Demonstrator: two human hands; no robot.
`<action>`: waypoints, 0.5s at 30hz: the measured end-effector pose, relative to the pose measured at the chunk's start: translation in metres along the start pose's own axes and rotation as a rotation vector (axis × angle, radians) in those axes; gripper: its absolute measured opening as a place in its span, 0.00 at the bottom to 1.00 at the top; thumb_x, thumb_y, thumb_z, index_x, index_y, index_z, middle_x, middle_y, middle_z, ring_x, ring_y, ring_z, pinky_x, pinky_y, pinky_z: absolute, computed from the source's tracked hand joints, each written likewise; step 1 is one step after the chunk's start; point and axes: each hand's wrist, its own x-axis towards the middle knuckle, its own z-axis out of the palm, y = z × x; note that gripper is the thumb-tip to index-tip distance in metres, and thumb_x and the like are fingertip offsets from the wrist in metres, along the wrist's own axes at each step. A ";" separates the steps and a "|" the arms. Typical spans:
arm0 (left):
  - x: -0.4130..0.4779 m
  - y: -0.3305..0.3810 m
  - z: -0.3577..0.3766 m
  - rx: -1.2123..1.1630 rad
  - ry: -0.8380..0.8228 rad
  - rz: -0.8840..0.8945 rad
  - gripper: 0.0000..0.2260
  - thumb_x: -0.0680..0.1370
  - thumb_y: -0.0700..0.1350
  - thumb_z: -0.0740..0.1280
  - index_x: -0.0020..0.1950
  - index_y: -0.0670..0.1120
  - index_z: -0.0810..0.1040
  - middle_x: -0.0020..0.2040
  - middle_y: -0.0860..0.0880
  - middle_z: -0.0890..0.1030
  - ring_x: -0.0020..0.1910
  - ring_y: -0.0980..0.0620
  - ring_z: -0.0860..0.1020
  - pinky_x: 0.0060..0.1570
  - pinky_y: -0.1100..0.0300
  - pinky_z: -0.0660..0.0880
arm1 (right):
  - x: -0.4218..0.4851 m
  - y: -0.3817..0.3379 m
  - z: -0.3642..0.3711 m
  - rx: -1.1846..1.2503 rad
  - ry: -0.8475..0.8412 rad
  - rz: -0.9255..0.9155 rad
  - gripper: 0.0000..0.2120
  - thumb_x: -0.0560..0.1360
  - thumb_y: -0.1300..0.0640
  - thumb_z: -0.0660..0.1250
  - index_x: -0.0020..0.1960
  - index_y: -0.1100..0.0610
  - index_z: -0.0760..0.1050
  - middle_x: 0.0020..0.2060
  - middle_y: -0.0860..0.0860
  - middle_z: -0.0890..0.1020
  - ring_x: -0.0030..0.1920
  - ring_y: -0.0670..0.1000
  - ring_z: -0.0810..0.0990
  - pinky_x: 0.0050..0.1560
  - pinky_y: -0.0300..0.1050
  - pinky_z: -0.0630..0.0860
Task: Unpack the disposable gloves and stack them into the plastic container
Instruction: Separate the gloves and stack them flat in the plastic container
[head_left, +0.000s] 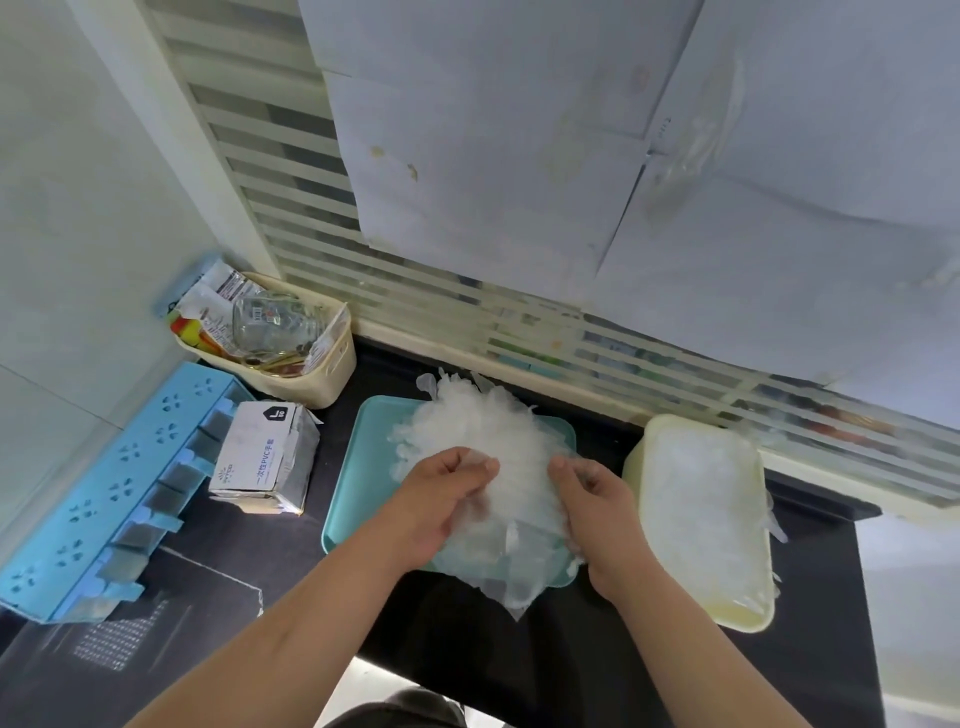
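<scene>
Head | left hand (447, 499), right hand (597, 512) pinch glove pile (493, 441) | tray (358, 467) mostly hidden

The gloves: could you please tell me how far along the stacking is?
Done: the box looks opened and the container already holds some gloves. In hand: the left hand and right hand pinch the pile on the tray. Left: that whole pile must go across.

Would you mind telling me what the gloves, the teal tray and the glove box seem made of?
Gloves: thin translucent plastic film, crinkled. Teal tray: probably moulded plastic, smooth rounded rim. Glove box: printed cardboard, creased open flaps.
</scene>
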 end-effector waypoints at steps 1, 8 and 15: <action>0.000 0.001 -0.002 0.000 0.009 0.016 0.07 0.75 0.43 0.77 0.41 0.46 0.81 0.39 0.45 0.76 0.38 0.49 0.75 0.41 0.55 0.77 | 0.000 0.003 -0.001 0.005 0.025 0.017 0.12 0.82 0.41 0.69 0.48 0.48 0.85 0.47 0.53 0.87 0.52 0.58 0.86 0.57 0.62 0.84; -0.010 0.010 -0.018 -0.237 0.058 0.070 0.08 0.70 0.43 0.77 0.45 0.45 0.80 0.42 0.46 0.79 0.39 0.50 0.79 0.46 0.54 0.77 | -0.006 0.008 -0.011 0.005 0.218 0.080 0.25 0.85 0.38 0.60 0.46 0.57 0.83 0.38 0.53 0.79 0.40 0.53 0.76 0.39 0.46 0.74; -0.024 0.016 -0.010 -0.206 -0.273 0.011 0.05 0.82 0.44 0.66 0.48 0.45 0.75 0.69 0.39 0.80 0.55 0.42 0.84 0.58 0.41 0.69 | -0.011 -0.019 -0.020 0.124 -0.342 0.277 0.37 0.67 0.27 0.69 0.65 0.52 0.80 0.60 0.51 0.86 0.61 0.54 0.85 0.66 0.51 0.79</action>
